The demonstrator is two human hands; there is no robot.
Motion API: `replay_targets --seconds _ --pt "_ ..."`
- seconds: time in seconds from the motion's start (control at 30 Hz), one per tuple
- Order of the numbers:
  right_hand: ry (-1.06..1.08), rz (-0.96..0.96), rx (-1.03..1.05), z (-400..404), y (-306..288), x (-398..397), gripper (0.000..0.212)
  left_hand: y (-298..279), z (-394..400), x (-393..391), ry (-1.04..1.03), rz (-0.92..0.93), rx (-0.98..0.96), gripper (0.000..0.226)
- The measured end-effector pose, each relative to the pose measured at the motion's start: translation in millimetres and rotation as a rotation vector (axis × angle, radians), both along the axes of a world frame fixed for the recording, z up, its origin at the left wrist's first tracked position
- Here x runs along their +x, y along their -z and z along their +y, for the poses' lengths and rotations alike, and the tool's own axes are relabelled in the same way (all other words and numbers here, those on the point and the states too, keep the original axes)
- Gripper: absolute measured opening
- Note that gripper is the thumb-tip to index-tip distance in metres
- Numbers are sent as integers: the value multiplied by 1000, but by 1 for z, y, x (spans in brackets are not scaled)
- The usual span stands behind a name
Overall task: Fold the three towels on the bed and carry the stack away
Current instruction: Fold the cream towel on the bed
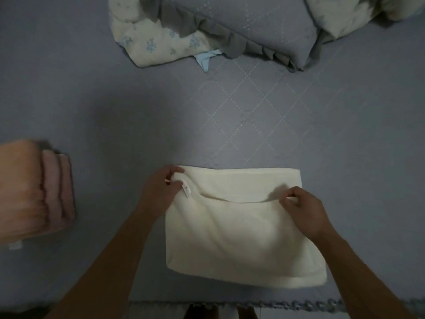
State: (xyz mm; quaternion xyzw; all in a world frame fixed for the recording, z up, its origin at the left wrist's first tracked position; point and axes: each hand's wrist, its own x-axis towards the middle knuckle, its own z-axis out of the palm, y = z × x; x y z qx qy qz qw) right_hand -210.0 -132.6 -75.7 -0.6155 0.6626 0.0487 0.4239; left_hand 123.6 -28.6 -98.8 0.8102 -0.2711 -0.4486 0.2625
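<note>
The left hand [164, 185] pinches the far-left corner of the cream towel [239, 236], by its small white label [186, 190]. The right hand [301, 208] pinches the edge of the upper layer near the right side. The hands are apart, both clamped on this towel. It lies on the bed [92, 107] near the front edge, folded, its long axis running left to right. Two more towels, an orange towel [19, 187] over a pink towel [61, 189], sit folded in one stack at the left. A pillow [253, 24] lies at the far side.
</note>
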Motion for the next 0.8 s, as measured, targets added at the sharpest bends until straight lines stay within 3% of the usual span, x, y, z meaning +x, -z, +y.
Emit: replay_targets --seconds 0.1,0.17,0.27,0.37,0.43,0.53,0.7,0.8 --pt "196 -28 -202 -18 -2 3 14 -2 -16 4 -114 -120 -74 25" --pt "285 -9 -292 -31 2 2 6 0 -22 6 -170 -177 1 24" --pt "169 117 -154 -41 19 2 34 13 -18 6 -14 -288 170 19" --pt "253 129 -82 -40 27 2 57 21 -12 5 -41 -315 105 20" --pt "389 117 -23 -34 30 -1 51 21 -12 2 -73 -214 62 17" --pt "316 133 95 -27 28 -4 20 21 -11 1 -132 -114 79 19" --pt "263 75 -145 -70 22 -10 15 23 -42 15 -263 -163 -62 10" --pt "361 -22 -113 -74 22 -21 22 23 -40 14 -301 -148 -119 26"
